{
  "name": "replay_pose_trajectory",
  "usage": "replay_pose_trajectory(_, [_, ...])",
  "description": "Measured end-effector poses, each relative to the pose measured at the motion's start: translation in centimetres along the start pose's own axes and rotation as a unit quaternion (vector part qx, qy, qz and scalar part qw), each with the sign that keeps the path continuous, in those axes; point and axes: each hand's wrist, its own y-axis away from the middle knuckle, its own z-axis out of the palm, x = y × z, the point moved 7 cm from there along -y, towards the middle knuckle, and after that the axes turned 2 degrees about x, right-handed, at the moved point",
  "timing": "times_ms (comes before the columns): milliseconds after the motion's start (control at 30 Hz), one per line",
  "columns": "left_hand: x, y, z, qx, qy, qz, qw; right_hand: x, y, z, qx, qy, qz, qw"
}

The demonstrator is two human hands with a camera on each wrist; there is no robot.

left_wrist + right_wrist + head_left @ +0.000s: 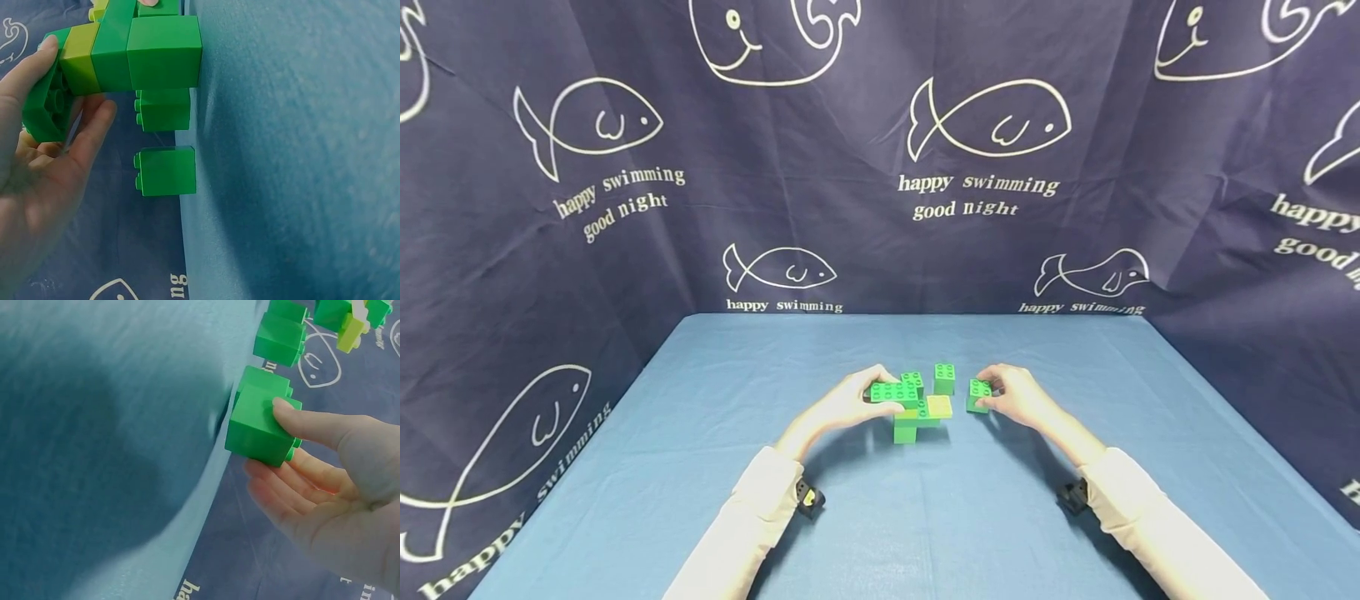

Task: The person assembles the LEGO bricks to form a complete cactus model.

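Note:
My left hand [850,402] grips a long green toy brick [891,393] between thumb and fingers. In the left wrist view this long brick [42,109] sits at an angle against a lime brick [81,59], above more green bricks [165,53] of a small stacked build. A yellow-topped brick [938,407] juts out on the build's right side. Over to the right, my right hand [1017,393] pinches a square green brick [259,425], with the thumb on one side and fingertips below. That brick is close over the table, its studs facing up.
A loose green brick [944,379] stands upright between the hands, a little farther back. Another green brick [912,382] shows just behind the build. The blue-covered table [940,517] ends at a dark fish-print curtain [880,225] at the back and sides.

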Motion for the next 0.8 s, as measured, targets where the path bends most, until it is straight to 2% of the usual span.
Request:
replay_pose_trajectory(67, [0.0,0.1,0.0,0.000,0.005,-0.002,1.0000,-0.2,0.0,-0.1,0.001,-0.001,-0.002,1.0000])
replay_pose_trajectory(300, [3.6,1.3,-0.8,-0.006,0.013,-0.012,0.9998,-1.1,0.2,-0.8,0.023,0.000,-0.031,0.9992])
replay_pose_trajectory(333, [3.7,1.3,-0.8,-0.005,0.012,-0.011,0.9998,-1.2,0.2,-0.9,0.026,0.001,-0.036,0.9990])
replay_pose_trajectory(567, [0.3,0.2,0.0,0.002,0.009,-0.014,0.9999,-1.9,0.3,-1.5,0.026,-0.001,-0.040,0.9988])
replay_pose_trajectory(800, [-0.3,0.0,0.1,0.002,0.016,-0.012,0.9998,-2.4,0.5,-2.0,0.036,-0.025,-0.038,0.9983])
